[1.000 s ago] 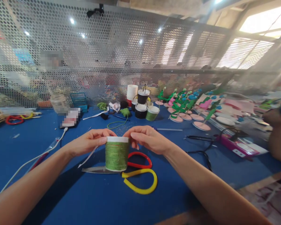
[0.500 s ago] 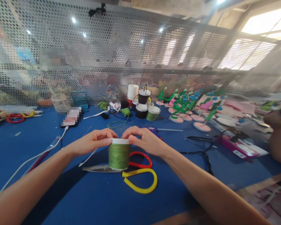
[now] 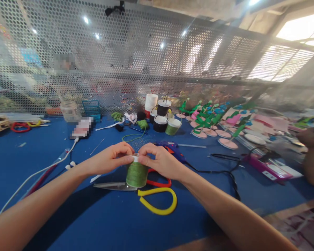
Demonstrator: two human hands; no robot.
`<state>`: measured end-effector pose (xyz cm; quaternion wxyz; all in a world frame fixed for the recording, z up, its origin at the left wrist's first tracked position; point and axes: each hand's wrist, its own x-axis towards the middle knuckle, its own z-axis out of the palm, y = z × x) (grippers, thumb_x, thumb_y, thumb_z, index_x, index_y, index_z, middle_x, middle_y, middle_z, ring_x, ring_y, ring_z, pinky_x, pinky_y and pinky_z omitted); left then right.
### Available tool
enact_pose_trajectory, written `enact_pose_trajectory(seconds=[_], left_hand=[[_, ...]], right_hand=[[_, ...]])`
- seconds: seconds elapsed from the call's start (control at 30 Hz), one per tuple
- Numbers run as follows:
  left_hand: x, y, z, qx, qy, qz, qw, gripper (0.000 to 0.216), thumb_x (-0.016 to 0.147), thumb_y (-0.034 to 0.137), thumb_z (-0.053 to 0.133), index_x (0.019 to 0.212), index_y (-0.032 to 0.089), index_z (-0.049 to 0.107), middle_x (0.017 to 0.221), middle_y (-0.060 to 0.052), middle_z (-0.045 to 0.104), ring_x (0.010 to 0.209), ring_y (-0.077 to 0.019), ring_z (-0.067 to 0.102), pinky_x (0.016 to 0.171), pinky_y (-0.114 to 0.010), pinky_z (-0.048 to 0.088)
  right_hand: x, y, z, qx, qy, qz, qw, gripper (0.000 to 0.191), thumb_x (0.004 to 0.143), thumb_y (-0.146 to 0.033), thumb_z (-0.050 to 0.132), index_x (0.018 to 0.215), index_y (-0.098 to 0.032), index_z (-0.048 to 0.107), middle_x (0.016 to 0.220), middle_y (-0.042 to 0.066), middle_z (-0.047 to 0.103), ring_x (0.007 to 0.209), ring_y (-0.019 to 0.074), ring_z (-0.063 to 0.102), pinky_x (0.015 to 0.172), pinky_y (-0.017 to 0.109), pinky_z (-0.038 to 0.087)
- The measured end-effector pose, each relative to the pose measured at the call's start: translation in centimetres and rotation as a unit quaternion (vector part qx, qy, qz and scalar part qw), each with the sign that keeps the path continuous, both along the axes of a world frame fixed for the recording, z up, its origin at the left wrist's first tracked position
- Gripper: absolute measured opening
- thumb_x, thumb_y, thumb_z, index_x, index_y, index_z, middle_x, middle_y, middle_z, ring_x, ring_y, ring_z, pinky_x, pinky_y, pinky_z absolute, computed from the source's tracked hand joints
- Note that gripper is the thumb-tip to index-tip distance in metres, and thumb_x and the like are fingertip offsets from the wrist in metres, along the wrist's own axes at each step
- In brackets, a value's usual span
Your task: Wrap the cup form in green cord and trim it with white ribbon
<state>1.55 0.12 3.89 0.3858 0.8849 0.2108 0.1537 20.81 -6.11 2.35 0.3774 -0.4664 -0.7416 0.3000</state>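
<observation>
A small paper cup wrapped in green yarn (image 3: 136,175) hangs between my hands, slightly tilted, its white rim uppermost. My left hand (image 3: 117,158) pinches that rim from the left, thumb in front and fingers curled over the top. From the other side my right hand (image 3: 157,159) grips the rim the same way, and both thumbs nearly meet. My fingers hide much of the opening. Behind and below the cup lie scissors (image 3: 161,211) with one yellow and one red handle, blades pointing left. Just beyond my right hand rests a blue glue gun (image 3: 179,153).
Farther back stand black buckets (image 3: 160,124), another green cup (image 3: 173,126) and stacked white cups (image 3: 151,103). Green yarn (image 3: 142,124) lies nearby. Flower pieces on pink discs (image 3: 199,134) fill the right side. A phone (image 3: 81,127) and its cable are left. A person's arm shows far right.
My thumbs have moved closer together along the front of the rim, and the cup now tilts a little. The glue gun shows more clearly as the view has shifted slightly.
</observation>
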Motion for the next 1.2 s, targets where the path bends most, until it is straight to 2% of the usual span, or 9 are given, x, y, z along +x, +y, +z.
enact_pose_trajectory(seconds=[0.1,0.27,0.4,0.5,0.73,0.9,0.97,1.13,1.2], left_hand=[[0.2,-0.3,0.1,0.014,0.002,0.002,1.0,0.019,0.085,0.031,0.045,0.079,0.016,0.056,0.09,-0.003,0.055,0.082,-0.0146,0.05,0.079,-0.03,0.041],[0.3,-0.6,0.2,0.022,0.011,0.024,0.999,0.02,0.083,0.031,0.046,0.074,0.016,0.054,0.081,-0.001,0.051,0.076,-0.0134,0.048,0.073,-0.027,0.04],[0.5,-0.9,0.2,0.024,0.012,0.036,0.999,0.024,0.084,0.035,0.046,0.074,0.016,0.054,0.078,0.0,0.051,0.073,-0.0136,0.047,0.071,-0.026,0.039],[0.4,-0.9,0.3,0.014,0.015,0.04,0.999,0.023,0.083,0.036,0.047,0.076,0.016,0.055,0.078,0.0,0.052,0.073,-0.0134,0.048,0.069,-0.026,0.039],[0.3,-0.8,0.4,-0.016,0.029,0.041,0.999,0.022,0.081,0.036,0.049,0.073,0.016,0.054,0.073,0.002,0.052,0.068,-0.0121,0.047,0.065,-0.023,0.039],[0.5,-1.1,0.4,-0.002,0.028,0.036,0.999,0.026,0.082,0.039,0.047,0.074,0.016,0.054,0.071,0.002,0.049,0.068,-0.0123,0.045,0.064,-0.023,0.037],[0.4,-1.0,0.4,-0.003,0.027,0.029,0.999,0.025,0.082,0.038,0.046,0.075,0.015,0.054,0.074,0.001,0.05,0.07,-0.0127,0.045,0.067,-0.024,0.037],[0.1,-0.4,0.7,-0.065,0.004,0.011,0.998,0.02,0.081,0.035,0.049,0.075,0.016,0.053,0.078,0.001,0.05,0.075,-0.0127,0.045,0.072,-0.024,0.037],[0.0,-0.3,0.8,-0.097,-0.007,0.006,0.995,0.021,0.08,0.036,0.049,0.076,0.016,0.054,0.078,0.001,0.05,0.075,-0.0127,0.045,0.072,-0.024,0.037]], right_hand=[[-0.2,0.0,-0.1,-0.003,0.012,-0.009,1.0,0.029,0.079,-0.043,0.054,0.064,-0.018,0.054,0.076,0.004,0.056,0.075,0.0151,0.053,0.071,0.029,0.042],[-0.1,-0.1,0.0,0.003,-0.006,0.015,1.0,0.034,0.084,-0.045,0.043,0.068,-0.017,0.055,0.078,0.006,0.058,0.079,0.0171,0.053,0.073,0.031,0.042],[-0.5,-0.1,-0.3,0.004,0.008,-0.016,1.0,0.023,0.079,-0.037,0.054,0.066,-0.018,0.053,0.077,0.003,0.055,0.074,0.0145,0.052,0.068,0.028,0.042],[-0.6,0.0,-0.5,0.0,0.03,-0.019,0.999,0.022,0.079,-0.034,0.055,0.064,-0.019,0.053,0.075,0.002,0.055,0.073,0.0137,0.052,0.068,0.027,0.042],[0.1,0.2,-0.1,0.004,0.008,0.009,1.0,0.04,0.081,-0.053,0.044,0.071,-0.017,0.057,0.078,0.006,0.06,0.077,0.0169,0.054,0.07,0.03,0.042],[-0.8,-0.1,-0.4,0.032,0.005,-0.034,0.999,0.036,0.078,-0.052,0.051,0.062,-0.019,0.052,0.075,0.004,0.056,0.073,0.0156,0.052,0.068,0.029,0.042],[-0.8,0.0,-0.3,0.038,0.002,-0.024,0.999,0.04,0.078,-0.055,0.048,0.061,-0.019,0.051,0.073,0.004,0.055,0.074,0.0162,0.052,0.069,0.03,0.042],[0.7,0.2,0.4,0.015,0.027,0.031,0.999,0.063,0.079,-0.069,0.025,0.077,-0.017,0.059,0.082,0.008,0.061,0.085,0.0202,0.055,0.077,0.034,0.041],[1.0,0.2,0.6,0.017,0.039,0.018,0.999,0.059,0.078,-0.069,0.03,0.075,-0.016,0.057,0.083,0.008,0.061,0.09,0.021,0.054,0.081,0.035,0.04]])
